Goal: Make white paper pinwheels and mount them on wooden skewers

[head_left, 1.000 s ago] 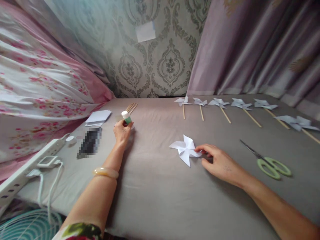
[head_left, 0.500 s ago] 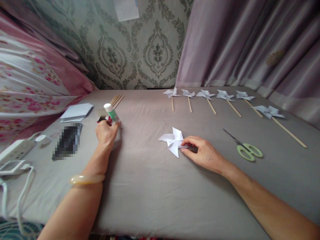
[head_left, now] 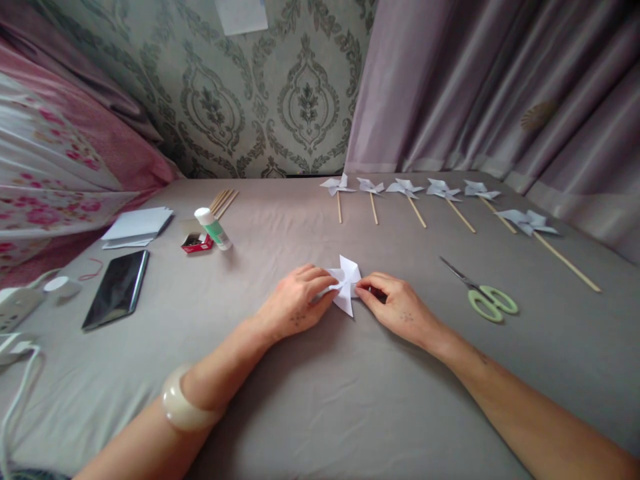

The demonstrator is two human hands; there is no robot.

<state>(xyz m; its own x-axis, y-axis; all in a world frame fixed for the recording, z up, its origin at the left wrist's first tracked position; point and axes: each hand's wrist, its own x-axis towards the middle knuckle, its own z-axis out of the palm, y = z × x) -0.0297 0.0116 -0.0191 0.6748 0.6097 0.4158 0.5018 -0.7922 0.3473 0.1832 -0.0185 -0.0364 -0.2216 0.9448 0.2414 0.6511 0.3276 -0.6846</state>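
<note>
A white folded paper pinwheel (head_left: 346, 287) lies at the middle of the grey cloth-covered table, with no stick showing on it. My left hand (head_left: 303, 297) is closed on its left blade, fingers covering part of the paper. From the other side my right hand (head_left: 393, 303) pinches the right blade between thumb and fingertips. Beyond my left hand a glue stick (head_left: 213, 229) with a white cap leans beside a small red box (head_left: 197, 243) of dark little pieces, too small to name.
Several finished pinwheels (head_left: 405, 189) on wooden sticks lie in a row at the back right. Green-handled scissors (head_left: 483, 293) rest to the right. On the left are loose sticks (head_left: 224, 203), a paper stack (head_left: 137, 227), a phone (head_left: 116, 290) and a power strip (head_left: 19, 308).
My left hand has let go of the glue stick and moved right and nearer, onto the pinwheel's left blade. My right hand keeps hold of the right blade. The view has shifted.
</note>
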